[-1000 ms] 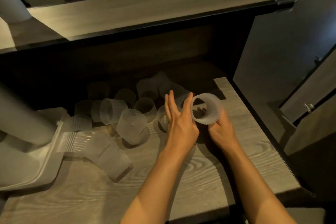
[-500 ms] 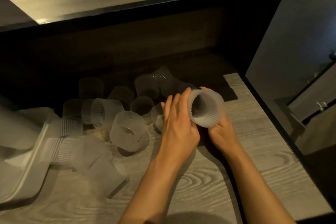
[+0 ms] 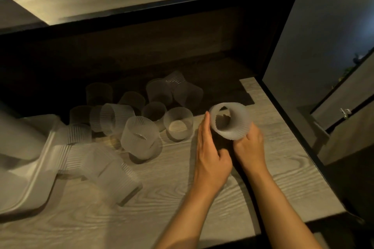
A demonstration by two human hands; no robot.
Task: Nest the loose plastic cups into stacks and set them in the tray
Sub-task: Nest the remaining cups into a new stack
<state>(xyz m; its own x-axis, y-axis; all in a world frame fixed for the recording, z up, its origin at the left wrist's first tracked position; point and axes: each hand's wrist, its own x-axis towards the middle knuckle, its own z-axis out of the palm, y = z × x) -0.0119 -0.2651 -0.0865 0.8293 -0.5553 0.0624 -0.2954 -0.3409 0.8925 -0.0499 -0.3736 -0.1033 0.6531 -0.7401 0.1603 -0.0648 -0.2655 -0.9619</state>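
Left hand [image 3: 211,157] slid off cup [image 3: 232,125], fingers straight; right hand [image 3: 250,147] grips it, mouth facing up-left.

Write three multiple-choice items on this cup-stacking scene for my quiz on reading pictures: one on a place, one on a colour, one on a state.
1. Where is the tray?
A. at the table's left edge
B. at the right edge
C. on the upper shelf

2. What colour are the cups?
A. red
B. frosted white
C. blue

3. How is the cup near the hands held?
A. upright on the table
B. on its side in the right hand, mouth toward the left hand
C. upside down in the tray

Answers:
1 A, the tray lies at the far left of the table.
2 B, every cup is ribbed, cloudy white plastic.
3 B, the right hand's fingers grip its base end and the left hand rests beside its open rim.
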